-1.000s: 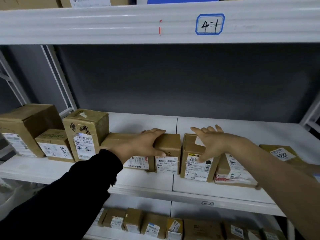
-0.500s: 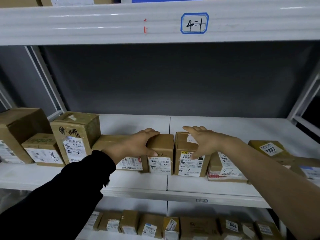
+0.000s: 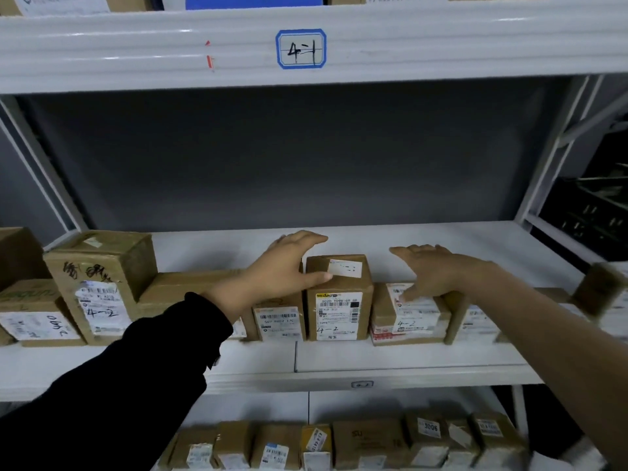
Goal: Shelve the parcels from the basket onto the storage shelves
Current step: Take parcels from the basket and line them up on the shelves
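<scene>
Left hand (image 3: 282, 266) is held splayed, gripping nothing, thumb on tall brown cardboard parcel (image 3: 339, 300) | right hand (image 3: 431, 271) is laid flat-fingered on low brown carton (image 3: 404, 322) beside that thumb

Left hand (image 3: 282, 266) touching upright parcel (image 3: 339, 300) (marked 4-2), right hand (image 3: 438, 273) on flat parcel (image 3: 404, 321)

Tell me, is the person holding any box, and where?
Nothing looks gripped. The left hand lies atop the small parcel, thumb on the taller parcel; the right hand rests flat on the low parcel.
</scene>
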